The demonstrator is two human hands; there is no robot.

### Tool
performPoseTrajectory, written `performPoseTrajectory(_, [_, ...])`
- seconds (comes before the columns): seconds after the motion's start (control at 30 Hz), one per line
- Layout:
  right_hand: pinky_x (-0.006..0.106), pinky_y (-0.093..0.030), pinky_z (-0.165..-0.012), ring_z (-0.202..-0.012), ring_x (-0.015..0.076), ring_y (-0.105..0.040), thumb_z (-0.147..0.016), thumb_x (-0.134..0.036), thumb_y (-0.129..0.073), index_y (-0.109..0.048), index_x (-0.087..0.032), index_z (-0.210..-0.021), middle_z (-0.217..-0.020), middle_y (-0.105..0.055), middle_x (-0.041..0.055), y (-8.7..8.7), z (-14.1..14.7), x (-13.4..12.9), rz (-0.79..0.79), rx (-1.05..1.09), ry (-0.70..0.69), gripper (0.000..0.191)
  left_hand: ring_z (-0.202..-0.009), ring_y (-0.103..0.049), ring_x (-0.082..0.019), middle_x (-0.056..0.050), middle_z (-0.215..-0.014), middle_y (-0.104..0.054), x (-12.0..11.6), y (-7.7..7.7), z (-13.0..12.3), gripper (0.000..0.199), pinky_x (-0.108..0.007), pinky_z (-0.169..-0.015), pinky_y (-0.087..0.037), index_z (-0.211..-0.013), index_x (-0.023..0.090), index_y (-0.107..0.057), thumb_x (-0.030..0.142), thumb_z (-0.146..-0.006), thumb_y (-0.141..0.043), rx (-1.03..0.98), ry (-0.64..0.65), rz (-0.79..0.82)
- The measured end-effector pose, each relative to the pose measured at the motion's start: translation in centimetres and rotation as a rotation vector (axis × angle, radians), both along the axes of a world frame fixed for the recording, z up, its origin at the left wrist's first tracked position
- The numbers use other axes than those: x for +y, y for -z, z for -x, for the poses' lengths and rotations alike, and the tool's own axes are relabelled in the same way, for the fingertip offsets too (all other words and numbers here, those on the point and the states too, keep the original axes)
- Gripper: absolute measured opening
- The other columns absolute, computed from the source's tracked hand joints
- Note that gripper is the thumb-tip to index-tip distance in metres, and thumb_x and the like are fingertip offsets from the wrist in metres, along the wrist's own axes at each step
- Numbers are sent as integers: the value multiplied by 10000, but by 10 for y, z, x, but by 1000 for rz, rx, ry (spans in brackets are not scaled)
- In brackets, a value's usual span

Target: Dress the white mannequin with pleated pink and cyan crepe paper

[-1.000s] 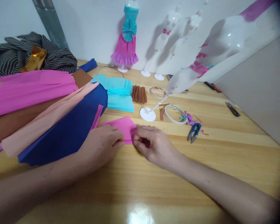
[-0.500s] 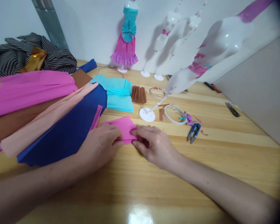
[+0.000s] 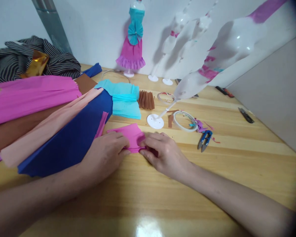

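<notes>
A small pink sheet lies on the wooden table, with a narrow folded band along its near edge. My left hand pinches the near left part of that edge between thumb and fingers. On the right end, my right hand pinches the same fold. The pink sheet's left part is partly hidden behind my left hand. Just beyond stand the white round base of a tilted mannequin and a folded turquoise sheet.
Long blue, peach, brown and pink sheets spread at the left. Blue snips, a tape roll and a cutter lie at the right. A dressed mannequin stands by the wall, near pleated brown paper.
Both hands keep their pinch on the pink sheet's near edge, almost in the same place. The view has shifted very slightly.
</notes>
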State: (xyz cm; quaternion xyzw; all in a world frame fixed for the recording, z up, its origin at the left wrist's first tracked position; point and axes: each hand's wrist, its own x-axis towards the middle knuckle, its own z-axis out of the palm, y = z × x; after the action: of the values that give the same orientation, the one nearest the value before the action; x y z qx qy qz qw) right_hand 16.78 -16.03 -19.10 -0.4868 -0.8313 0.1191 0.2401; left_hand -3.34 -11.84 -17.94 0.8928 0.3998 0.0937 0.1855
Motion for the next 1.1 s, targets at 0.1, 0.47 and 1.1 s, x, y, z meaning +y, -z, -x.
performPoseTrajectory(0.1, [312, -393, -671, -781, 190, -569, -830, -153, -593, -636, -160, -872, -847, -629, 65, 2, -1, 1, -40, 25, 3, 60, -808, -581, -174, -2, -804, -643, -1, 0, 0, 134, -262, -650, -379, -724, 171, -612, 162, -838, -542, -3, 3, -8])
performPoseTrajectory(0.47, [311, -360, -656, -737, 178, -516, -826, -136, -576, -625, -162, -778, -760, -575, 44, 4, 2, 0, -79, 44, 7, 74, -836, -589, -181, -6, -825, -640, 1, 4, -1, 115, -276, -687, -419, -753, 171, -627, 150, -844, -560, -27, 29, -42])
performPoseTrajectory(1.1, [334, -249, -628, -688, 171, -418, -857, -132, -535, -610, -155, -697, -662, -581, 32, 1, 5, -7, -395, -143, -45, 178, -802, -572, -187, -19, -777, -620, -3, 6, -1, 173, -287, -656, -438, -700, 161, -631, 129, -854, -557, -51, 73, -194])
